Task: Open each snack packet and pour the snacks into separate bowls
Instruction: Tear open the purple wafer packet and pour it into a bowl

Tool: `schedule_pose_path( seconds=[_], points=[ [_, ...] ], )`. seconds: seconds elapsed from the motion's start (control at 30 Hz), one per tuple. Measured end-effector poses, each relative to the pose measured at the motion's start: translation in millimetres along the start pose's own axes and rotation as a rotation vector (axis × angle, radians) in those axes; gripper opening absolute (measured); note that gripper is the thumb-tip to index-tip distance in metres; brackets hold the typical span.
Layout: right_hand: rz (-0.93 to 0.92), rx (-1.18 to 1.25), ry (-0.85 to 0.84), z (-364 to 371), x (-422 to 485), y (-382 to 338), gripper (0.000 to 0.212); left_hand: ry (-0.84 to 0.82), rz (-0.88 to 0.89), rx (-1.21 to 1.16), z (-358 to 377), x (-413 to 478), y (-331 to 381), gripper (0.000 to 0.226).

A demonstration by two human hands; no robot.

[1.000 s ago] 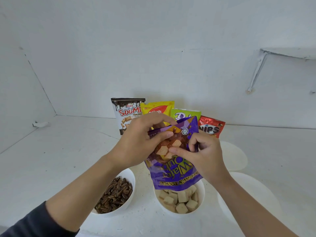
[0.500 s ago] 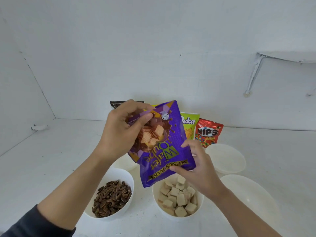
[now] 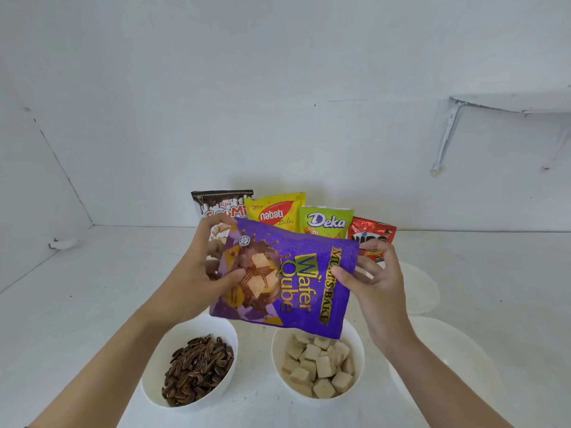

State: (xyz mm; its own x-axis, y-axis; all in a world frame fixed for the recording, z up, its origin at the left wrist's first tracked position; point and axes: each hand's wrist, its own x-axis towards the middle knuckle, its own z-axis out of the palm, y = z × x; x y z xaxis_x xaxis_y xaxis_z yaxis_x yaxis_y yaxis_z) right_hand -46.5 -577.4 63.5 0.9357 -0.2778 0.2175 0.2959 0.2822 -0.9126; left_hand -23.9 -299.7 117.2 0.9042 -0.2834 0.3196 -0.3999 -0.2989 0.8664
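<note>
A purple Wafer Qube packet hangs sideways in the air above two filled bowls. My left hand pinches its left end. At the packet's right end, my right hand grips the edge with thumb in front and fingers behind. Below it, a white bowl holds pale wafer cubes. To its left a white bowl holds dark striped sunflower seeds. Against the back wall stand a brown-and-white packet, a yellow Nabati packet, a green Deka packet and a red Nips packet.
Two empty white bowls sit at the right: one behind my right hand and a larger one nearer me. A white shelf bracket juts from the wall at upper right. A small white scrap lies at the far left corner.
The purple packet has turned from hanging mouth-down over the wafer bowl to lying sideways. My right hand has moved from its lower edge to its right end; my left hand stays on the packet.
</note>
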Motion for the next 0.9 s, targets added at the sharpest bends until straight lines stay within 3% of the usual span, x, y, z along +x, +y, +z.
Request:
schedule_pose_path(
  seconds=[0.13, 0.23, 0.4, 0.47, 0.6, 0.73, 0.9],
  points=[
    [0.036, 0.091, -0.009, 13, 1, 2, 0.037, -0.031, -0.133, -0.121, 4, -10, -7, 0.062],
    [0.123, 0.028, -0.121, 19, -1, 7, 0.034, -0.036, -0.206, -0.157, 3, -15, -14, 0.050],
    [0.394, -0.030, -0.453, 7, 2, 17, 0.073, 0.021, -0.315, -0.237, -7, -23, -27, 0.040],
    [0.436, -0.087, -0.523, 3, 3, 20, 0.078, 0.095, -0.319, -0.265, -9, -24, -31, 0.039],
    [0.358, -0.113, -0.367, 8, 3, 24, 0.058, 0.227, -0.313, -0.332, -6, -23, -37, 0.044],
    [0.208, 0.000, -0.169, 20, 7, 28, 0.029, 0.252, -0.280, -0.357, 6, -26, -34, 0.056],
    [0.136, 0.145, -0.109, 42, 9, 24, 0.020, 0.203, -0.211, -0.373, 21, -29, -35, 0.071]
  ],
)
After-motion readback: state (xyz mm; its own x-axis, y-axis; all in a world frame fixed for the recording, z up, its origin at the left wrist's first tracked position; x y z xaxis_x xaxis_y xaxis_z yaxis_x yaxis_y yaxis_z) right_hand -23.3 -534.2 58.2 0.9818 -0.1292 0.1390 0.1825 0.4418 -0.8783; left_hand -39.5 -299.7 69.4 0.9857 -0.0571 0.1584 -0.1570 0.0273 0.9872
